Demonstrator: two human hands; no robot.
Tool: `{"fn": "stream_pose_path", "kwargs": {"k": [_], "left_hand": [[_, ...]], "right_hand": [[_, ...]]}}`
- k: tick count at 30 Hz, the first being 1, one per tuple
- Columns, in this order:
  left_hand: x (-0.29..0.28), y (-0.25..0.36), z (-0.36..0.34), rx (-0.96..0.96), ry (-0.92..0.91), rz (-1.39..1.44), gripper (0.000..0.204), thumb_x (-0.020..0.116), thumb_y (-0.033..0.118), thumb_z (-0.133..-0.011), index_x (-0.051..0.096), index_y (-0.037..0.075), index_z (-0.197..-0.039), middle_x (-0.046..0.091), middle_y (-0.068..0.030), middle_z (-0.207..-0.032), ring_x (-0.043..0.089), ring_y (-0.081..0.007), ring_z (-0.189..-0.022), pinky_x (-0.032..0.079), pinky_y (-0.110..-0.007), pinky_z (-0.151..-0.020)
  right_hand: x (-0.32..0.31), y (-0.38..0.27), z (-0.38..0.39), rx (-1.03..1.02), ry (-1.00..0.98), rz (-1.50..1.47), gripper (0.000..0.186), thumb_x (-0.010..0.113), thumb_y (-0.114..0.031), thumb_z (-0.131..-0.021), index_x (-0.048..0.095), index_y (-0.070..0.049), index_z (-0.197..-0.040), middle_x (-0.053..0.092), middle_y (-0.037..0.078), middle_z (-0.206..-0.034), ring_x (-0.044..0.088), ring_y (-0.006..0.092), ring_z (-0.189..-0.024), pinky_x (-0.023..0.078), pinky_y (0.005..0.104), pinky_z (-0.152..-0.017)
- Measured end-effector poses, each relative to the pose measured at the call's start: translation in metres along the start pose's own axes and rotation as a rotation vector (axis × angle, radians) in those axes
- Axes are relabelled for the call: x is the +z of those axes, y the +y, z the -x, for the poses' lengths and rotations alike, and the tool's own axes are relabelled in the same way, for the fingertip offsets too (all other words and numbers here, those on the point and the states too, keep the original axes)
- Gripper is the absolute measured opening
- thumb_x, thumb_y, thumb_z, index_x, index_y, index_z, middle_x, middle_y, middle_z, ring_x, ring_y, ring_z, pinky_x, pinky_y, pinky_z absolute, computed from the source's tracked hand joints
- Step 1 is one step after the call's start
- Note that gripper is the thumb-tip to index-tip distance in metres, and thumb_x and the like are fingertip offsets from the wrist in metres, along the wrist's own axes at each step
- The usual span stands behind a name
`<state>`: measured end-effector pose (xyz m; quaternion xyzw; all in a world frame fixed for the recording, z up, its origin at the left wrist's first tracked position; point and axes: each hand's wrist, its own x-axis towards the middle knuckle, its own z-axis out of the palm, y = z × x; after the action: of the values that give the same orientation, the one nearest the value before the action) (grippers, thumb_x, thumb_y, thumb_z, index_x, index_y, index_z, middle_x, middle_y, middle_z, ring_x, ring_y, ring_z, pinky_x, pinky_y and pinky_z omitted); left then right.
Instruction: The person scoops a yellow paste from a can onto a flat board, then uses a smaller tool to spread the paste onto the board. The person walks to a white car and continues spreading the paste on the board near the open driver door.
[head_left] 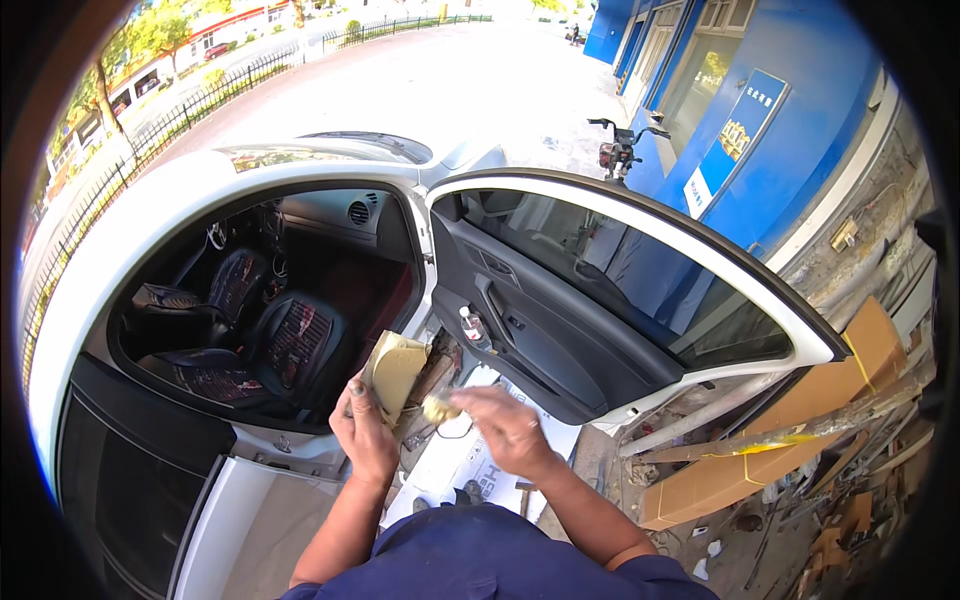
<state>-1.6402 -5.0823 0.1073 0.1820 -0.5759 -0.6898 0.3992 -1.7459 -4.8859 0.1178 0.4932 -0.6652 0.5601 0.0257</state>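
My left hand (364, 438) is closed around the edge of a flat board coated with pale yellow paste (396, 368), like filler putty. It holds the board tilted in front of the open car doorway. Just to the right, my right hand (508, 432) is partly smeared by motion, with its fingers together. At its fingertips is a small lump of the same pale paste (440, 407), apart from the board. Whether a small spreader sits under that lump cannot be made out. Dark smudges mark my left thumb.
A white car (150, 215) stands at the left, its front door (570, 300) swung open to the right. A clear bottle (474, 326) sits in the door pocket. Dark patterned seats (298, 340) show inside. Cardboard (770, 440) and scrap line the right; a white printed sheet (455, 470) lies underfoot.
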Motion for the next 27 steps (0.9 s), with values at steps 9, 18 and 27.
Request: {"fn": "stream_pose_path", "kwargs": {"k": [9,18,27], "left_hand": [[0.002,-0.013,0.012,-0.527,-0.126,0.56,0.05,0.056,0.039,-0.117,0.067,-0.009,-0.127,0.078,-0.0204,-0.119,0.079,-0.0292,-0.105,0.064,-0.043,-0.097],[-0.005,-0.009,-0.001,-0.454,-0.085,0.495,0.047,0.057,0.037,-0.117,0.067,-0.008,-0.127,0.078,-0.0176,-0.117,0.08,-0.0254,-0.102,0.064,-0.04,-0.096],[0.001,-0.014,0.001,-0.256,-0.052,0.312,0.053,0.054,0.042,-0.119,0.071,-0.008,-0.122,0.076,-0.0105,-0.111,0.07,-0.0141,-0.096,0.058,-0.03,-0.086]], "right_hand": [[0.008,-0.011,-0.001,0.349,0.124,-0.253,0.043,0.055,-0.013,-0.117,0.058,-0.003,-0.159,0.074,0.014,-0.14,0.073,0.0211,-0.118,0.058,0.0348,-0.099],[-0.012,0.001,-0.014,-0.093,0.218,0.315,0.044,0.067,0.008,-0.094,0.076,-0.002,-0.136,0.074,0.024,-0.131,0.074,0.0427,-0.117,0.06,0.0467,-0.102],[0.045,-0.014,0.013,-0.177,-0.069,0.479,0.047,0.07,0.0,-0.089,0.084,-0.019,-0.13,0.07,0.013,-0.138,0.066,0.0352,-0.127,0.053,0.0503,-0.114]]}}
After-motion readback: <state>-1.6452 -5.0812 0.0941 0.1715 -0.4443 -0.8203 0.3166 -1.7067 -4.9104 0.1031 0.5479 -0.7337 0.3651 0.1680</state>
